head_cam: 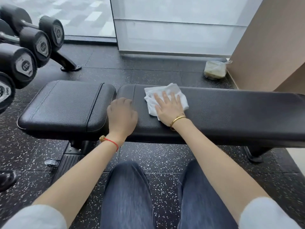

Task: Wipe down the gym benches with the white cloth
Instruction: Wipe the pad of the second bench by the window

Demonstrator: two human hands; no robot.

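Observation:
A black padded gym bench (239, 113) runs across the view, with a short seat pad (62, 104) on the left and a long back pad on the right. The white cloth (165, 91) lies crumpled on the long pad near its left end. My right hand (168, 108) presses flat on the cloth with straight, spread fingers. My left hand (122, 114) rests on the bench at the gap between the two pads, its fingers curled down over the pad edge and holding nothing that I can see.
A rack of black dumbbells (26, 47) stands at the left, its foot (69, 65) on the speckled rubber floor. A plastic bag with a container (214, 70) sits by the beige wall (270, 38) behind the bench. My knees are just before the bench.

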